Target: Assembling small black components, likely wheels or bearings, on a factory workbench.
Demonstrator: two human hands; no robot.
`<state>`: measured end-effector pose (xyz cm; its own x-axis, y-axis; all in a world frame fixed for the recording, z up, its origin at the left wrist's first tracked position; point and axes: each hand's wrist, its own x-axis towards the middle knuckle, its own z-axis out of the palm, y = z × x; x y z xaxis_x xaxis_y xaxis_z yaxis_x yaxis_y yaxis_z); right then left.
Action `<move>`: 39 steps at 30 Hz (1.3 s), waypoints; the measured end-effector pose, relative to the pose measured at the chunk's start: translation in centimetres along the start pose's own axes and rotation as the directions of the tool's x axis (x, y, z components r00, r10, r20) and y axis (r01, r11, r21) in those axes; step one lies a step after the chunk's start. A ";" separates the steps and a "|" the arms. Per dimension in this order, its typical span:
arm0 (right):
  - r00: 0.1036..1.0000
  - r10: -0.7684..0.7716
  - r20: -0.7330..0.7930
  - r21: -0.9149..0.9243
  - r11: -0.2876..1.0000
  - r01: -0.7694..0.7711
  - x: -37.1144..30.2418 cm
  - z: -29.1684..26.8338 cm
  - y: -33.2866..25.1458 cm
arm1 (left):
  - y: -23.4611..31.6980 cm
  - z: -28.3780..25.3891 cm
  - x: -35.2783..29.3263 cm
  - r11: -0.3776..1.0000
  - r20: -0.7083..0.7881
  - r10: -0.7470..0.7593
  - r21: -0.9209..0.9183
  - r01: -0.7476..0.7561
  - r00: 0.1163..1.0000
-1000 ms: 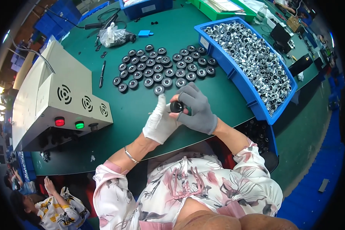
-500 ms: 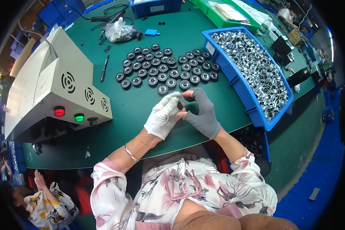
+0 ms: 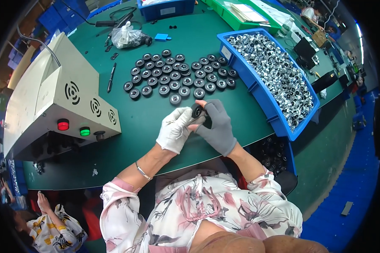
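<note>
Above the green table, close to my body, both hands meet around one small black wheel (image 3: pixel 196 110). Its round face with a pale hub is tilted toward the upper right. My left hand (image 3: pixel 173 130), in a white glove, pinches the wheel from the left. My right hand (image 3: pixel 218 130), in a grey glove with bare fingertips, curls around its right side, with fingertips at the top and below. Just beyond my hands, several similar black wheels (image 3: pixel 184 91) lie flat in loose rows on the table.
At right stands a blue bin (image 3: pixel 257 96) full of shiny silver parts (image 3: pixel 278 71). A beige machine (image 3: pixel 82 76) with red and green buttons takes the left. A pen (image 3: pixel 111 78), bagged parts (image 3: pixel 126 37) and a green tray (image 3: pixel 223 17) lie farther off. Another person (image 3: pixel 57 227) sits lower left.
The wheel between my hands has turned, so its face shows now where it was mostly hidden. My left fingers have drawn back from the right fingertips. The whole view has shifted slightly.
</note>
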<state>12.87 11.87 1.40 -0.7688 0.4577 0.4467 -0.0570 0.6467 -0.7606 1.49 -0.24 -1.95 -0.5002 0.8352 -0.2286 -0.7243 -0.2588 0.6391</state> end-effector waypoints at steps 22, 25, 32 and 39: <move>0.991 -0.127 0.045 -0.039 0.991 0.129 0.2 -0.9 0.4 | 1.5 1.3 -0.8 0.963 0.247 -0.265 0.027 0.267 0.932; 0.976 -0.214 0.044 -0.093 0.972 0.218 0.1 -0.9 0.7 | 1.0 0.9 -0.9 0.974 0.261 -0.226 0.065 0.216 0.939; 0.987 -0.157 0.014 -0.001 0.988 0.157 0.1 -1.3 -0.3 | 1.0 0.5 -1.1 0.989 0.222 -0.130 0.099 0.110 0.966; 0.812 0.419 0.407 0.559 0.588 -0.584 0.1 -2.8 -0.7 | 1.2 1.2 -1.2 0.981 0.322 -0.194 0.068 0.182 0.926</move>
<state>14.63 13.19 3.25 -0.9073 0.3936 -0.1479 0.0594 -0.2281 -0.9718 1.80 -0.98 -0.08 -0.1697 0.9805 -0.0992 -0.7692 -0.0688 0.6353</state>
